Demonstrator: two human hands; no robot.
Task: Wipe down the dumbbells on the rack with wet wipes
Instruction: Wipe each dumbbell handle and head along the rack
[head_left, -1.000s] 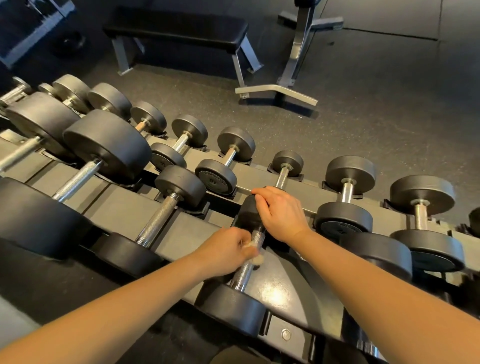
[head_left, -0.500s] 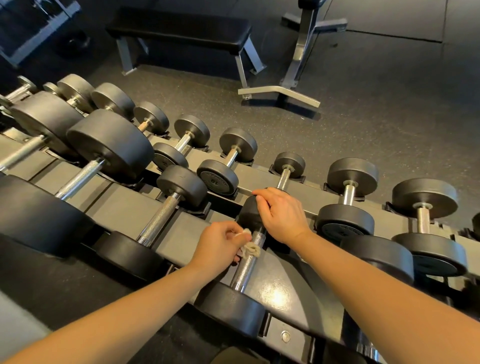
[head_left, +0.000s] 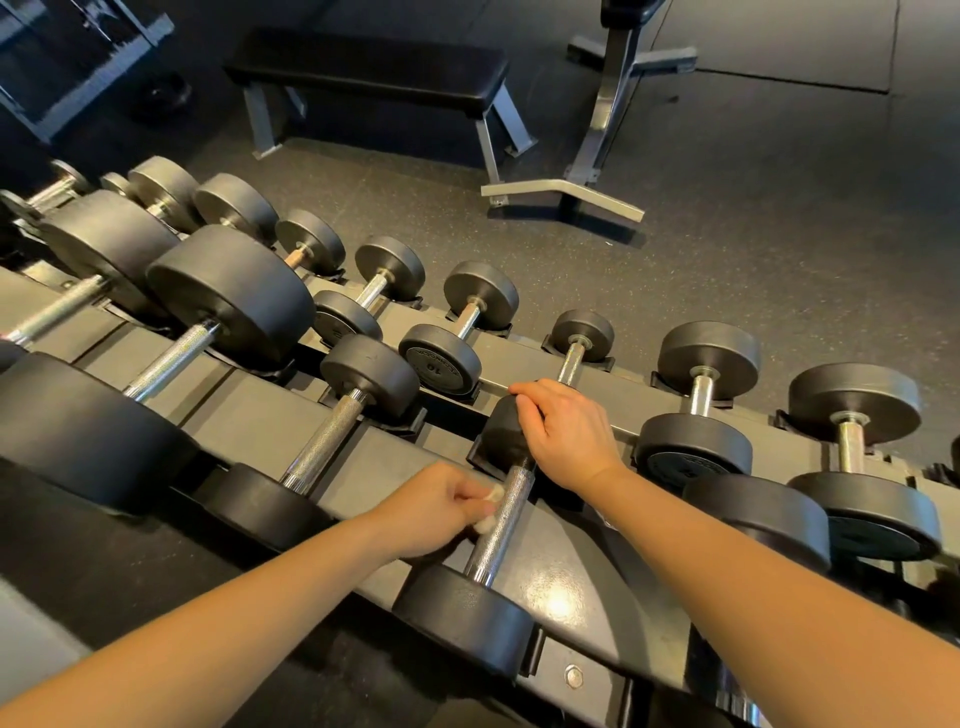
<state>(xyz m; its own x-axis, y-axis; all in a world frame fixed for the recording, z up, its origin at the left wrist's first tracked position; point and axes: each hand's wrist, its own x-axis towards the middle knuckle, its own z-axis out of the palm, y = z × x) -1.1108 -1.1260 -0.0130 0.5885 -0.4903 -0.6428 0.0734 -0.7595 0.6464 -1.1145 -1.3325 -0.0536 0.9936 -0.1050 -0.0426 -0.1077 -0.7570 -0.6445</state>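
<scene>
Dumbbell (head_left: 501, 525) lies on the rack's (head_left: 571, 577) nearer tier, its long axis running away from us, far head angled slightly right. Our left hand (head_left: 436, 506) pinches a white wipe (head_left: 491, 501) against the knurled handle; our right hand (head_left: 563, 436) curls over the far head.

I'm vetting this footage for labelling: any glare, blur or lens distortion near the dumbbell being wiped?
Head view: glare shines on the rack shelf right of the dumbbell handle; the wipe pinched in the left hand looks soft; the wide lens bows the whole scene; the right hand is sharp.
</scene>
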